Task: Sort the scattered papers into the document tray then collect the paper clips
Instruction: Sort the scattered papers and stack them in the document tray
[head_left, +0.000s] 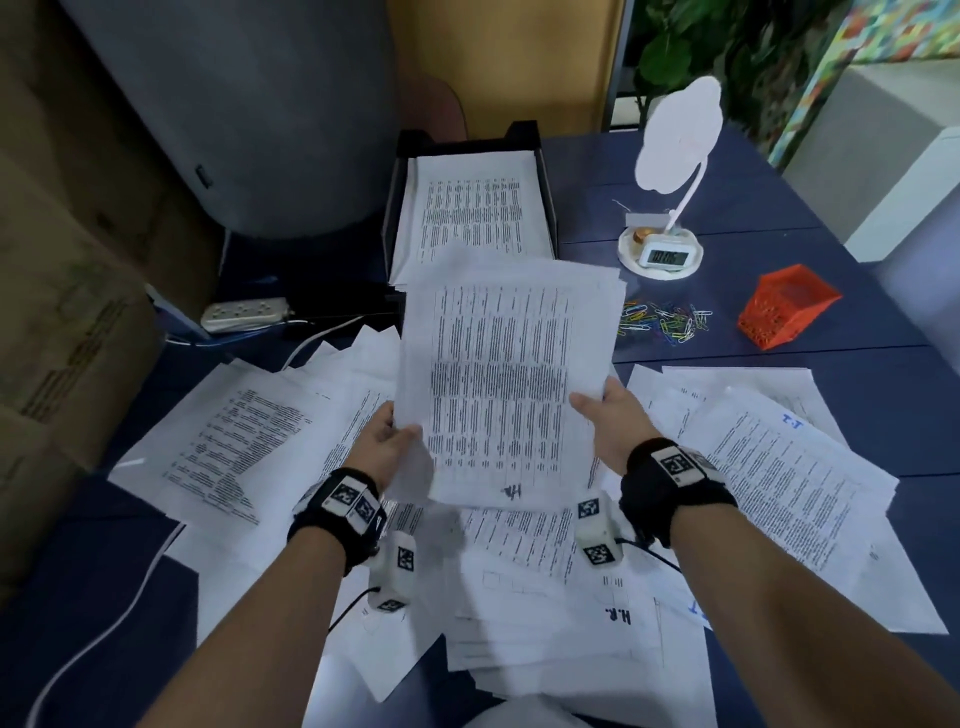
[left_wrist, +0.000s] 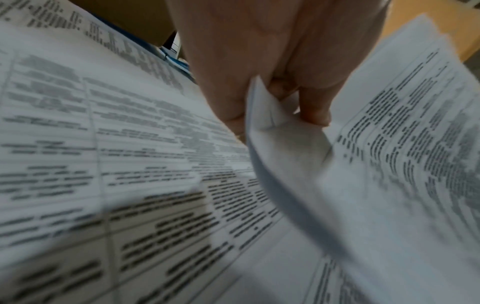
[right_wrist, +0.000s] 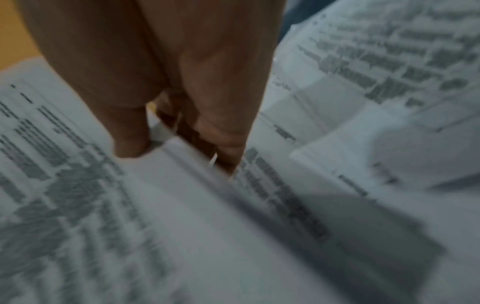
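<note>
Both hands hold a small stack of printed papers in the air above the table. My left hand pinches its left edge, thumb on top; my right hand pinches the right edge. The wrist views show the left hand and the right hand with the stack's edge between thumb and fingers. The black document tray lies just beyond the stack with sheets in it. Scattered papers cover the table below. Colored paper clips lie in a loose pile to the right.
An orange mesh basket lies tipped right of the clips. A white desk lamp with a small clock stands behind them. A power strip and cables lie at the left. A grey chair back and cardboard boxes border the blue table.
</note>
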